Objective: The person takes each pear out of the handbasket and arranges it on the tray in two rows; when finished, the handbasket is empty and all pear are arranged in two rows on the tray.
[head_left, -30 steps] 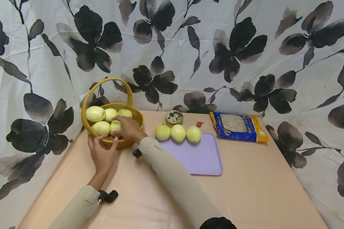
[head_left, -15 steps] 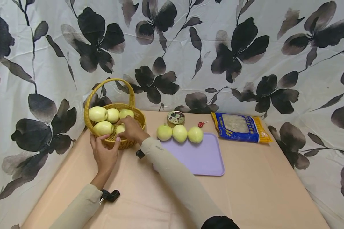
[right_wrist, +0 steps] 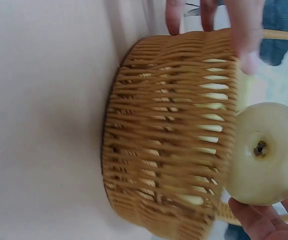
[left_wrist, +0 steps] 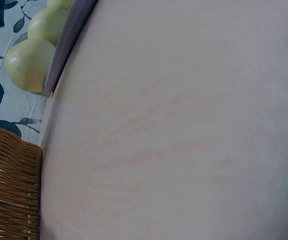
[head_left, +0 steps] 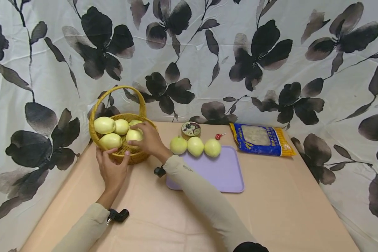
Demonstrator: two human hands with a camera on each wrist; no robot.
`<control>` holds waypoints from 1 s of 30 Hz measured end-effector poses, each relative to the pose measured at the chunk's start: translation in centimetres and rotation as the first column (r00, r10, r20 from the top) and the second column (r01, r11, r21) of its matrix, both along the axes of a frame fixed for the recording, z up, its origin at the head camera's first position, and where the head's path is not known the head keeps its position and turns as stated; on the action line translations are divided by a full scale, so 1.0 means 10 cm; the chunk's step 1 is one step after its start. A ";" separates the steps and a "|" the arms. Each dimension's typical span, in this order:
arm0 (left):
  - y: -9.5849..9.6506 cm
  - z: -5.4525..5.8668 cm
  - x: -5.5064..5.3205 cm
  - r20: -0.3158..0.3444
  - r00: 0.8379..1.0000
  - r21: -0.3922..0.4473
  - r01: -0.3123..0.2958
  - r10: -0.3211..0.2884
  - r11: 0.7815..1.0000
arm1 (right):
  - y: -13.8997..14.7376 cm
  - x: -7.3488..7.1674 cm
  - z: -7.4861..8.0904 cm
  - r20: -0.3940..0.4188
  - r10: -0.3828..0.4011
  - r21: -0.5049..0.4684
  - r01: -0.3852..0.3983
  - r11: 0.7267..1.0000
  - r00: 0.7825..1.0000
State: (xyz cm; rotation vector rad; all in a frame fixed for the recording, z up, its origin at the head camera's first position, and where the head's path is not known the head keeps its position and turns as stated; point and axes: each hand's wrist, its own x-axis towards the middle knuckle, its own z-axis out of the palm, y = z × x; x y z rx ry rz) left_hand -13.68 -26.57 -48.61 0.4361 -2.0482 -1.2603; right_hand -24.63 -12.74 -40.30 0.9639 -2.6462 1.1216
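Note:
A yellow wicker basket [head_left: 89,131] with a tall handle stands at the table's left back and holds several pale yellow-green apples, such as one at its front [head_left: 111,141]. My left hand [head_left: 113,171] grips the basket's near rim. My right hand [head_left: 149,141] grips an apple [head_left: 134,135] at the basket's right side. In the right wrist view that apple [right_wrist: 262,155] is raised at the rim, its dark blossom end toward the camera, between thumb and fingers [right_wrist: 256,220]. The left wrist view catches only a bit of basket wall [left_wrist: 11,180].
A lilac tray [head_left: 220,171] lies right of the basket, with three more apples [head_left: 195,146] along its back edge. Behind are a round tin [head_left: 191,130] and a red lollipop [head_left: 218,136]. A blue and yellow packet [head_left: 261,140] lies farther right. Floral cloth hangs behind the table.
My right hand has drawn the apple up from among the others, toward the basket's right rim. My left hand keeps its grip on the basket, which stays in place.

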 end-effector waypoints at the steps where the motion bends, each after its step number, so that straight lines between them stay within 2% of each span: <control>1: 0.00 0.00 0.00 -0.003 1.000 -0.002 -0.001 0.001 1.000 | 0.04 0.01 0.02 -0.007 -0.005 -0.012 0.005 1.000 1.000; 7: -0.02 0.01 0.01 -0.023 1.000 -0.003 0.007 -0.007 1.000 | 0.35 0.09 0.15 -0.023 -0.031 -0.123 0.028 0.992 0.999; 14: 0.00 0.02 0.02 -0.019 1.000 0.012 0.010 -0.010 1.000 | 0.85 0.18 0.21 -0.012 -0.061 -0.237 0.056 0.970 0.998; 22: -0.01 0.02 0.01 -0.033 0.999 0.011 0.016 -0.016 1.000 | 1.47 0.27 0.20 0.042 -0.144 -0.308 0.150 0.939 0.989; 30: 0.00 0.00 0.01 0.000 1.000 0.035 0.015 -0.015 0.999 | 2.00 0.31 0.12 0.078 -0.223 -0.339 0.236 0.911 0.972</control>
